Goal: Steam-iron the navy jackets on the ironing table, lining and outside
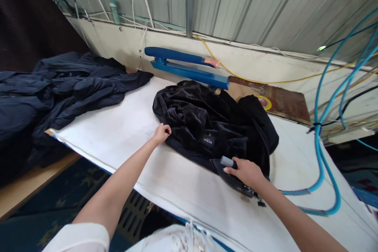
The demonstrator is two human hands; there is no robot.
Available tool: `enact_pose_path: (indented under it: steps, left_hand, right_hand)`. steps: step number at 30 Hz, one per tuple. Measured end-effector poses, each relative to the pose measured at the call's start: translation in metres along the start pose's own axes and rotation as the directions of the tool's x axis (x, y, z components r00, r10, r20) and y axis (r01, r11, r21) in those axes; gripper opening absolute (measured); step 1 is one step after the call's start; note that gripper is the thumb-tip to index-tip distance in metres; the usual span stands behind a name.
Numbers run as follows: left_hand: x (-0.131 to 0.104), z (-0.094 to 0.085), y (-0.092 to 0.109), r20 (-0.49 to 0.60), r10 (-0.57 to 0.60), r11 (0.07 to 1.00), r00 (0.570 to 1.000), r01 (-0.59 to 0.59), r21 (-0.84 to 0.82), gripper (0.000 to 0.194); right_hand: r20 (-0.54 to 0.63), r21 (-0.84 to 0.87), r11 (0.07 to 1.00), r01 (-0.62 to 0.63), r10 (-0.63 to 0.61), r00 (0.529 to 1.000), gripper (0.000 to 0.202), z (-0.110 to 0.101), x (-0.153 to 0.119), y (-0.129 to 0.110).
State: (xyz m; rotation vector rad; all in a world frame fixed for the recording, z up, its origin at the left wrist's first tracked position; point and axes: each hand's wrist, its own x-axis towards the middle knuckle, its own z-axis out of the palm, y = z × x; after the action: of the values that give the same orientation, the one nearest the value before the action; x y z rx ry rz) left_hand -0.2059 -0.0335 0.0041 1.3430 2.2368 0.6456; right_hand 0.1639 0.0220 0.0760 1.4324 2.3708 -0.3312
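Note:
A black fleecy garment (206, 122) with a "GUESS" label (208, 140) lies bunched on the white padded table (126, 126). At its near left edge, my left hand (162, 133) pinches the dark cloth between thumb and fingers. My right hand (246, 171) is closed round the grey-tipped handle of an iron (233, 181), which rests along the garment's near right edge. The iron's pointed end faces left, and its underside is hidden.
Dark padded clothes (59, 98) are heaped at the left. A blue sleeve board (189, 69) stands behind the garment, with yellow tape (264, 103) to its right. Blue hoses (319, 157) loop down at the right towards the iron.

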Motion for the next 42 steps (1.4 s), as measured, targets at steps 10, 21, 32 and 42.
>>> enact_pose_path:
  steps: [10,21,32,42]
  left_hand:
    - [-0.037,0.023,0.011,-0.144,0.466,0.846,0.873,-0.392,0.361,0.015]
    - [-0.024,0.043,0.016,0.151,0.410,0.845,0.900,-0.437,0.309,0.069]
    - [-0.027,0.037,-0.010,0.027,0.369,0.872,0.929,-0.357,0.335,0.057]
    - [0.014,-0.007,-0.050,-0.132,0.069,0.998,0.989,-0.067,0.016,0.030]
  right_hand:
    - [0.028,-0.027,0.998,-0.057,0.058,0.998,0.058,-0.003,-0.001,-0.034]
    - [0.009,0.029,0.981,-0.193,0.193,0.981,0.058,-0.008,0.002,-0.061]
    - [-0.019,0.030,0.997,-0.078,0.078,0.997,0.056,-0.013,0.033,-0.113]
    - [-0.021,0.038,0.999,-0.023,0.024,0.999,0.055,-0.028,0.059,-0.153]
